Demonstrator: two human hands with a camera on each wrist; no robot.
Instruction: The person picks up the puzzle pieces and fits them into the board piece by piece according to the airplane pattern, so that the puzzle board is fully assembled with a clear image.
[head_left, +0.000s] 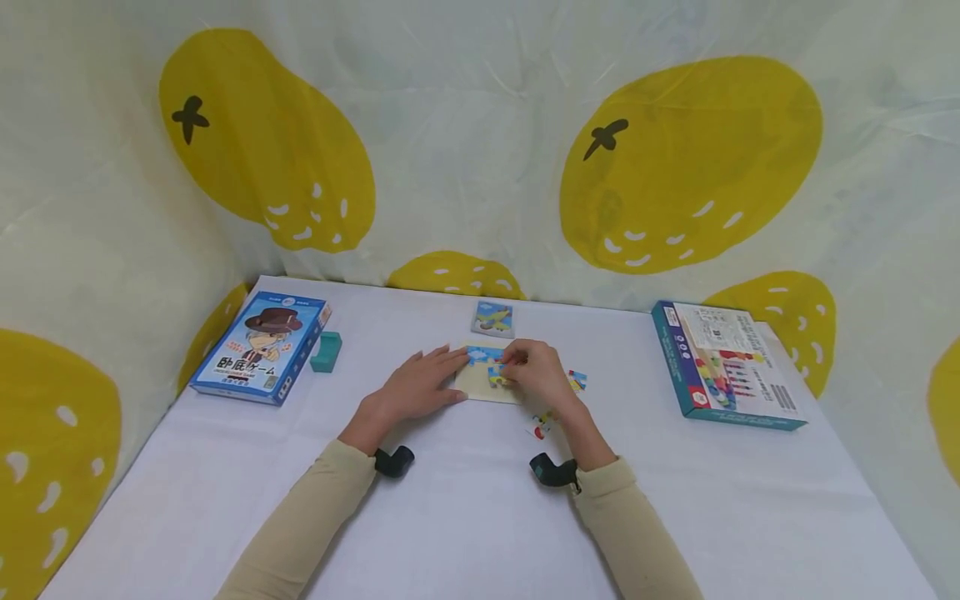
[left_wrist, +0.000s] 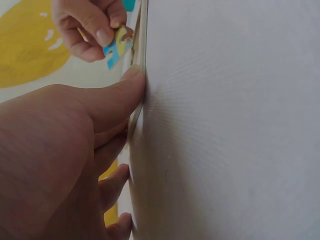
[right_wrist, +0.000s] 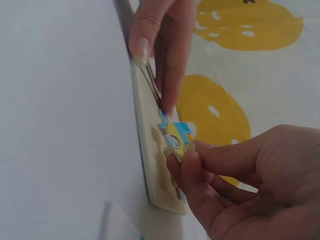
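Observation:
A shallow pale puzzle board [head_left: 472,385] lies on the white table, with blue sky-coloured pieces along its far side. My left hand [head_left: 420,385] rests at the board's left side, fingers extended and thumb [left_wrist: 117,97] against its edge. Above the board, my right hand [head_left: 542,373] pinches a blue and yellow puzzle piece [right_wrist: 179,139] between thumb and fingertips. In the right wrist view the piece is tilted and held apart from the board. Loose puzzle pieces [head_left: 577,381] lie to the right of the board, and others [head_left: 539,427] lie nearer, partly hidden by the right wrist.
Behind the board lies a small square picture [head_left: 493,318] of a yellow plane-like shape. A blue game box [head_left: 262,348] and a teal block [head_left: 326,352] stand at the left. Another box [head_left: 731,367] is at the right. A patterned curtain [head_left: 465,150] borders the table.

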